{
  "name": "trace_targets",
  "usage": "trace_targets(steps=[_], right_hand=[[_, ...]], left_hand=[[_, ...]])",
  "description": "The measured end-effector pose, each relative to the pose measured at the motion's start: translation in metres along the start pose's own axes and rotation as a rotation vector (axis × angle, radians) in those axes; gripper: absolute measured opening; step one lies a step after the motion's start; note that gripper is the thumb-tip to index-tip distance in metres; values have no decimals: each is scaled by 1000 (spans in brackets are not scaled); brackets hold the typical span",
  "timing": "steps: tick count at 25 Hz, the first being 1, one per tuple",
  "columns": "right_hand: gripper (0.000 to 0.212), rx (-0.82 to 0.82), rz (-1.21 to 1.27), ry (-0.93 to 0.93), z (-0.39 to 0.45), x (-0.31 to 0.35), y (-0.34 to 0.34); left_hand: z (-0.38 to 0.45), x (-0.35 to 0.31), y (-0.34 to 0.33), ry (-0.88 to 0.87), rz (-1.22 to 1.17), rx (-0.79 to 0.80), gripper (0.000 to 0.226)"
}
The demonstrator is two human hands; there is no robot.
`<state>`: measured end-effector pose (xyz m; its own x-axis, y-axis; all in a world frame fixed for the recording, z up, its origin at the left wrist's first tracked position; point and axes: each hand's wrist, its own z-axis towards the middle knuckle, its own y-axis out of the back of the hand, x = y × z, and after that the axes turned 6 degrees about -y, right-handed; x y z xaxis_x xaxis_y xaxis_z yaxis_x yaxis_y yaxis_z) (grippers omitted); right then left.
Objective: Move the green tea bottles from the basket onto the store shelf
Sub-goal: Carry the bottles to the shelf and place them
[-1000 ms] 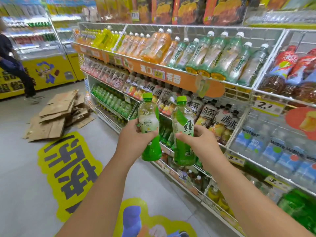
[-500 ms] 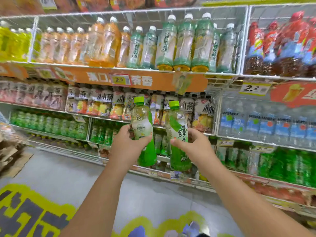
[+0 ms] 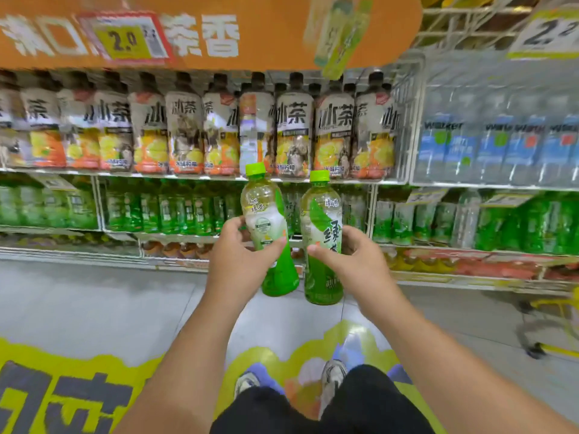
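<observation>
Head cam: your left hand [image 3: 241, 261] and right hand [image 3: 351, 264] each wrap a green tea bottle [image 3: 269, 227], upright, near the green shelf row [image 3: 175, 211]. Carrying step; next you'll probably need to reach far and slot them in.

The orange shelf banner [image 3: 200, 29] carried large white characters, of which 茶香 was legible at its centre; those to the left were blurred. A yellow price tag [image 3: 125, 39] fixed on the banner read 2.0. A second price tag [image 3: 546, 29] at upper right showed 2.2, partly cut off. The tan-labelled bottles [image 3: 294, 126] on the middle shelf bore 小茶 in black. The blue-labelled water bottles [image 3: 445, 142] showed a word resembling "water", blurred. The bottle in the right hand [image 3: 324, 236] bore a large 绿 in black. The floor sticker [image 3: 62, 399] lettering was unreadable.
</observation>
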<state>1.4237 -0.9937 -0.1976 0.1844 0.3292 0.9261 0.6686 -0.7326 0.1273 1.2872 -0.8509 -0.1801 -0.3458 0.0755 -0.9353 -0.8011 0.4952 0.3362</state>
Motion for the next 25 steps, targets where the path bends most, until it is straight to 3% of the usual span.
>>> trace_targets(steps=[4, 7, 13, 25], right_hand=[[36, -52, 35, -51, 24, -58, -19], [50, -101, 72, -123, 44, -94, -28], [29, -178, 79, -181, 113, -150, -37], [29, -278, -47, -119, 262, -227, -40]], left_hand=[[25, 63, -25, 39, -24, 77, 59], [45, 98, -47, 80, 4, 113, 52], [103, 156, -92, 133, 63, 120, 52], [213, 247, -193, -20, 264, 85, 56]])
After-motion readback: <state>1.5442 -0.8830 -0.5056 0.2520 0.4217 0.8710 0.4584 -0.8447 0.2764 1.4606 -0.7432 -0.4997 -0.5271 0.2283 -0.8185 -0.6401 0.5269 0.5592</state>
